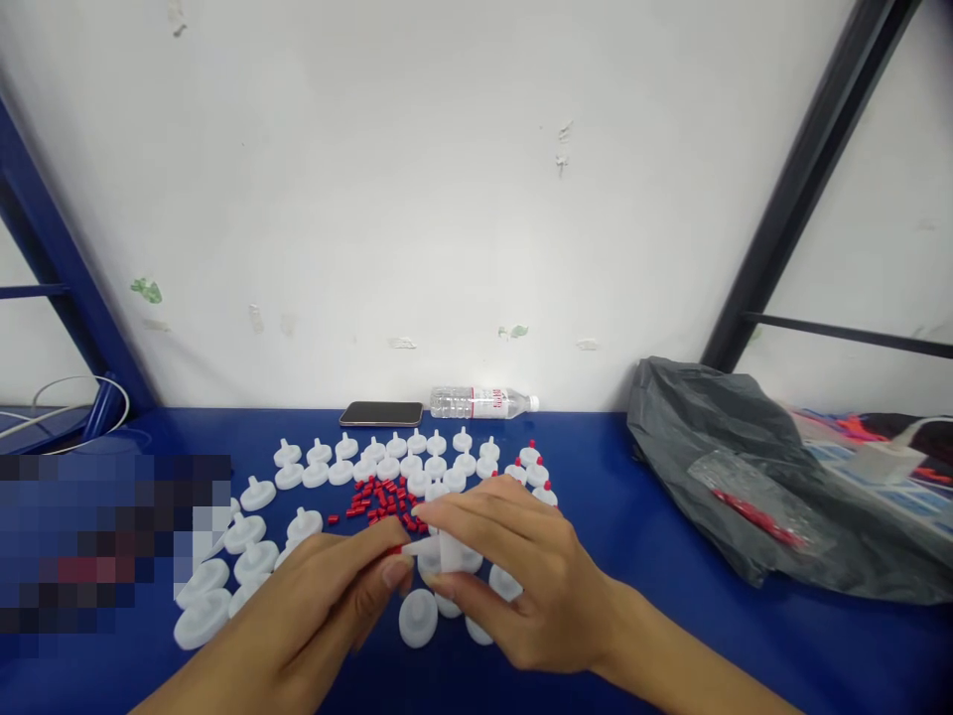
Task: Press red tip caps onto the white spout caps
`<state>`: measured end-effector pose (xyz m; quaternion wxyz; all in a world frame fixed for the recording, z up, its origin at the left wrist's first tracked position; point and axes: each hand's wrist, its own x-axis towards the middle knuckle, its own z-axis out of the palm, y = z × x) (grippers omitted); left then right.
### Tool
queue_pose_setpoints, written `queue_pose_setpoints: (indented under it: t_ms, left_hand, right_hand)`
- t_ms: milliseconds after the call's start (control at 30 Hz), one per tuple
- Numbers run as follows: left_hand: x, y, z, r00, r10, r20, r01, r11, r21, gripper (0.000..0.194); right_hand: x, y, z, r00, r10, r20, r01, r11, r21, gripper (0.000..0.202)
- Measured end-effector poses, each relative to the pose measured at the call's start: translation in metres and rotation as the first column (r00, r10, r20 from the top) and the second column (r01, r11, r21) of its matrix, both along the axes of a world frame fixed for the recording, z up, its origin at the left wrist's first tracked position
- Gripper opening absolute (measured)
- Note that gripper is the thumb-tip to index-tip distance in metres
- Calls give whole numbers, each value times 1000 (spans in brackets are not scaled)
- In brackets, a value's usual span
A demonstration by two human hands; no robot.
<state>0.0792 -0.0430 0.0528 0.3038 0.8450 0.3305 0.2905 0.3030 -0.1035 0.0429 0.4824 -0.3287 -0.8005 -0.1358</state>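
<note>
My right hand (532,576) grips a white nozzle cap (450,552) by its round base, with the narrow tip pointing left. At that tip, the closed thumb and fingers of my left hand (346,586) pinch a small red cap (397,549), mostly hidden by the fingers. Beyond the hands lies a pile of small red caps (383,497). White nozzle caps (255,562) stand in rows around the pile. Several nozzle caps at the right (537,472) have red tips. Some pieces are hidden behind my right hand.
A phone (381,413) and a clear bottle (483,402) lie at the back of the blue table (596,516), against the wall. On the right are a grey plastic bag (692,467) and a clear bag with red pieces (759,506).
</note>
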Motion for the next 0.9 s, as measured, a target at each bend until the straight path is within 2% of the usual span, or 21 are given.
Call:
queue_pose_setpoints:
  t_ms: [133,367,500,600,700,733,800,833,900]
  left_hand:
    - [1,1,0,999,-29,21,28,999,19,32]
    - [-7,-1,1,998,-62,-10,59,976,-208,47]
    - [-10,14,1,976,-216,-10,206,946,-251,44]
    - [-4,23,2,955,-264,137,296,887,-355,37]
    - [10,17,5,908,-205,366,374,790,-486,71]
    - [14,12,5,891,-203,406,408,750,-520,72]
    - [22,2,6,871,-208,445,452,693,-562,63]
    - [25,-2,5,867,-208,453,460,686,-563,59]
    - [28,-7,3,873,-188,449,430,730,-531,60]
  right_hand:
    - [-1,0,0,1000,13,27,-12,999,-35,37]
    - [0,0,1,999,5,50,0,995,-95,36]
    - [-2,-2,4,1000,31,-2,-31,997,-68,32]
    - [-4,-4,6,996,67,-66,-67,998,1,32]
    - [-6,-4,5,998,4,-56,-1,999,52,31]
    - [-7,-4,5,999,-25,-38,28,998,59,30]
    - [-8,-4,3,998,-58,-6,58,996,66,28]
    - [-9,-3,2,998,-59,3,59,996,72,26]
    - [-10,-3,1,998,-61,4,60,994,88,23]
